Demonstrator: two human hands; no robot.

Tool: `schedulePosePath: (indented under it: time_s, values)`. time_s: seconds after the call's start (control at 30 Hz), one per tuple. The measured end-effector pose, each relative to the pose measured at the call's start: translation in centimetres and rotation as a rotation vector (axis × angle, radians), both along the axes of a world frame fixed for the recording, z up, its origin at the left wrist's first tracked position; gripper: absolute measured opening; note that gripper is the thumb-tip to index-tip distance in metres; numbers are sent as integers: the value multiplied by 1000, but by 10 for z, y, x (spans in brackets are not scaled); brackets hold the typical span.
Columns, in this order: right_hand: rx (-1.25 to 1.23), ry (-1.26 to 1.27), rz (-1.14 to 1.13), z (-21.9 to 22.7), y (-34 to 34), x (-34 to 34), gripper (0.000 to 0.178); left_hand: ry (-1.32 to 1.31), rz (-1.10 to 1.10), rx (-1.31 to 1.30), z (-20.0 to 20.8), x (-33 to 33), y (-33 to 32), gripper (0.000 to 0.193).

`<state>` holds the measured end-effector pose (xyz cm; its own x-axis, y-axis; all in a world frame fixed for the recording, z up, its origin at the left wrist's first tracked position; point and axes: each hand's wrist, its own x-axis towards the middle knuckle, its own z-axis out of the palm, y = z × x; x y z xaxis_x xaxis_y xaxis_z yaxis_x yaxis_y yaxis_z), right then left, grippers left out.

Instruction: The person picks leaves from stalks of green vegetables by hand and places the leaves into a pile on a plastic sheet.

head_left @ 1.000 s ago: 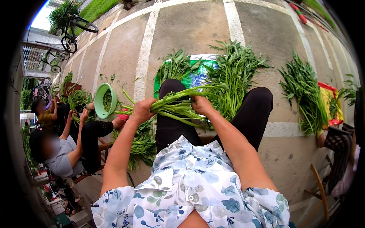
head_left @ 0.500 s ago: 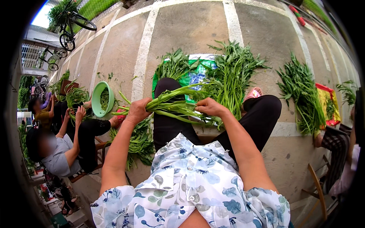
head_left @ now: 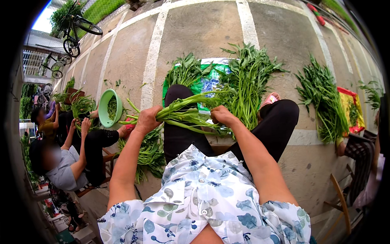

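My left hand (head_left: pixel 148 118) is closed round the stem ends of a bunch of water spinach (head_left: pixel 178 107). The bunch lies across my left knee, its leafy ends toward the right. At those ends, my right hand (head_left: pixel 222 116) has its fingers pressed together; what lies between the fingertips is hidden. Just beyond my knees, a large pile of water spinach (head_left: pixel 250 87) and a smaller pile (head_left: pixel 186 71) rest on a green and white plastic sack (head_left: pixel 217 62). More greens (head_left: pixel 148 156) lie on the ground beside my left leg.
A light green basin (head_left: pixel 104 106) with cut greens stands at the left, near a seated person (head_left: pixel 67 162) handling greens. Rightward lie another pile of greens (head_left: pixel 323 101), a red and yellow sack (head_left: pixel 344 95) and a wooden chair (head_left: pixel 343 203). Bicycles (head_left: pixel 72 36) stand far left.
My right hand has shifted slightly, its fingers curled in more tightly by the leafy ends. My left hand and the bunch stay nearly in place.
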<state>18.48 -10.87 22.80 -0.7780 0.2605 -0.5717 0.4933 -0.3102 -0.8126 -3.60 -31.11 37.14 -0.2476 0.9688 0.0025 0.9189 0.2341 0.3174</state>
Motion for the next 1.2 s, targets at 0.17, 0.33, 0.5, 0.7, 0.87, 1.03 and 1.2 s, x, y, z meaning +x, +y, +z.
schedulePosePath:
  time_s: [0.17,0.33,0.5,0.7,0.87,1.03,1.2]
  values:
    - [385,-135,113,-41,-4,-2,43,-9,-33,15,-2,-1,1,29]
    - [213,-130,-17,-34,-14,-19,53,-27,-28,37,5,4,-1,29]
    - [646,-52,62,-61,-28,-34,58,-33,-38,52,9,6,-2,29]
    - [1115,235,264,-94,-24,-45,37,-22,-41,65,15,5,-1,29]
    - [562,150,110,-53,-15,-36,29,-18,4,45,11,2,-16,32]
    - [116,13,184,-20,11,-13,26,-39,49,50,6,-1,-22,34]
    - [-121,50,221,20,29,16,27,-39,94,50,5,-2,-32,31]
